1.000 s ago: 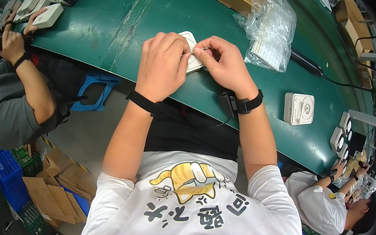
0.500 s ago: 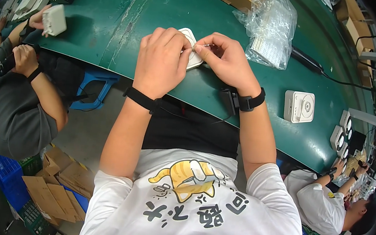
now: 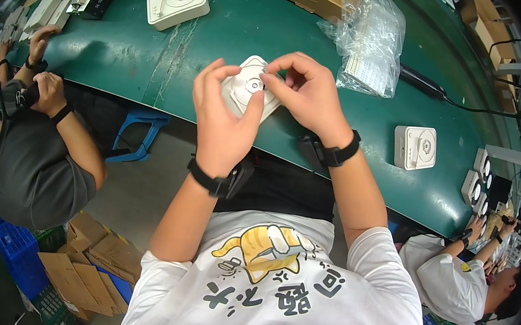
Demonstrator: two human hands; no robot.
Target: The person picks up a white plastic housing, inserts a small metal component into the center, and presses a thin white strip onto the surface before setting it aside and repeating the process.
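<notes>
Near the front edge of the surface (image 3: pixel 368 123): white box (image 3: pixel 254 85). Likely light, stiff, a bit slick; grip by its sides, top face probably delicate. Left hand (image 3: pixel 222 116) fingers spread, opened since earlier frame. Right hand (image 3: pixel 307 94) thumb and index nearly meeting; can't tell if pinching anything. Second box (image 3: pixel 178 2) now toward far edge.

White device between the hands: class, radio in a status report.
Left hand open at the white device's left side. Right hand, thumb and forefinger close together above its right side; grip unclear. Device's round dial shows; hands partly cover its edges.
</notes>
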